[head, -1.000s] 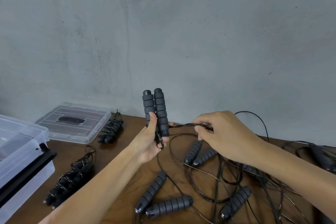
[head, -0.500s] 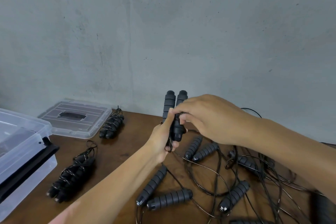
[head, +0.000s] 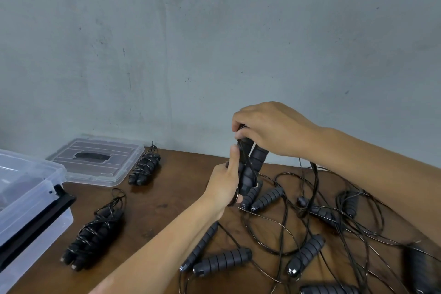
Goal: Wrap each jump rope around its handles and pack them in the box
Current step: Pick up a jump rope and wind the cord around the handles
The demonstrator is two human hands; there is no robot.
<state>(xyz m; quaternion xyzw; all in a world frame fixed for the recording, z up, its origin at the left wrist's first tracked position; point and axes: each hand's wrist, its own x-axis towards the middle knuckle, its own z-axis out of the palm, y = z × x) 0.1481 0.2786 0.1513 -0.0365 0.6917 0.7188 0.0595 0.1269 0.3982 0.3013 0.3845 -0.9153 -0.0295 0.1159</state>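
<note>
Brown wooden surface, near edge lying cut off. Loose handles tangling in cords. Left hand gripping paired handles; right hand pinching cord, hiding their tops. Clear box sitting cropped left.

Left hand and right hand meet, fingers curled in a grip.
</note>
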